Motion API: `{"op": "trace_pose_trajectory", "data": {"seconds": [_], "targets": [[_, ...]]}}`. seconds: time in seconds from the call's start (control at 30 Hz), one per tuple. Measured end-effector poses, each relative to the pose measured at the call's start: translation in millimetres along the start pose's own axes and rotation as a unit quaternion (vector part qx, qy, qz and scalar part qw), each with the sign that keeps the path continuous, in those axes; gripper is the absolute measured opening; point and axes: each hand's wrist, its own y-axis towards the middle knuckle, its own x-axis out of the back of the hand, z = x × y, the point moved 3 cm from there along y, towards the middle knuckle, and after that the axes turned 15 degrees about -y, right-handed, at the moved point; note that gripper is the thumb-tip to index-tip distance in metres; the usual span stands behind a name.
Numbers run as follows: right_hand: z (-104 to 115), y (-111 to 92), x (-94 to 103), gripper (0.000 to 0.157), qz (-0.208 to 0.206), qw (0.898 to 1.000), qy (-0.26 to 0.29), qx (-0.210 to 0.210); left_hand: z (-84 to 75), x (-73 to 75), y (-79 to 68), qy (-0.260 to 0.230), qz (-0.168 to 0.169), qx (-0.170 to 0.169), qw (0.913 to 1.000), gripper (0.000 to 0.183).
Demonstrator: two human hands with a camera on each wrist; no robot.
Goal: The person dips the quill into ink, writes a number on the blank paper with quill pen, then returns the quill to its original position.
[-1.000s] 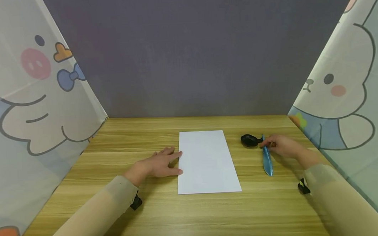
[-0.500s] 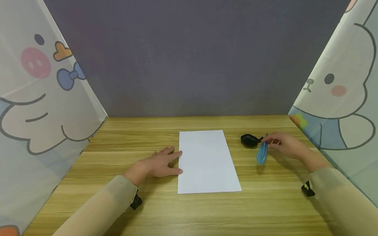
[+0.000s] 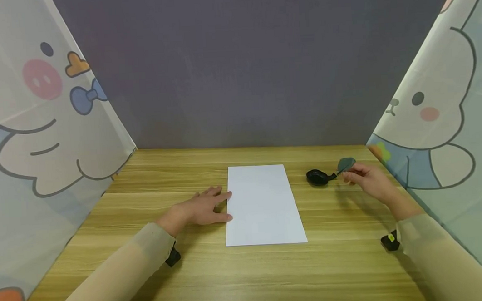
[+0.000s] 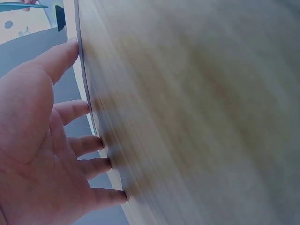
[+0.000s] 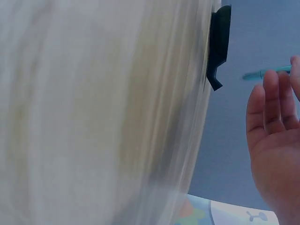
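My left hand (image 3: 203, 209) lies on the wooden table at the left edge of a white sheet of paper (image 3: 263, 205), fingers spread, index fingertip and thumb tip on that edge. The left wrist view shows the fingers (image 4: 89, 145) reaching down to the tabletop. My right hand (image 3: 371, 180) is raised over the table and pinches a leaf-shaped, blue-green thing (image 3: 346, 164) between thumb and fingers, its broad end tilted up. From the right wrist it looks like a thin teal stick (image 5: 257, 74). Just left of it lies a black spoon-shaped object (image 3: 318, 178), its short handle pointing right.
The table (image 3: 268, 276) has a wood grain. A dark grey panel (image 3: 245, 68) rises behind it. Cloths with cartoon animals hang on the left (image 3: 28, 148) and right (image 3: 433, 158). Small black devices sit at both wrists (image 3: 390, 242).
The leaf-shaped thing has been lifted off the table and turned, so its broad end, first toward me, now points up and away. The left hand, paper and black object stay put.
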Motion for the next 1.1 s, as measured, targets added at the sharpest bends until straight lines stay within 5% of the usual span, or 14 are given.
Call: {"op": "trace_pose_trajectory", "data": {"seconds": [0.63,0.9,1.1], "targets": [[8,4,-8.9,0.025,-0.003,0.989,0.143,0.029,-1.0,2.1,0.1,0.001,0.003,-0.003,1.0,0.087],[14,6,-10.7,0.043,-0.018,0.993,0.113,-0.024,-1.1,2.7,-0.4,0.002,0.003,-0.002,1.0,0.087],[17,10,-13.9,0.04,-0.019,0.987,0.154,-0.044,-1.1,2.5,-1.3,-0.002,0.003,0.0,1.0,0.087]]}}
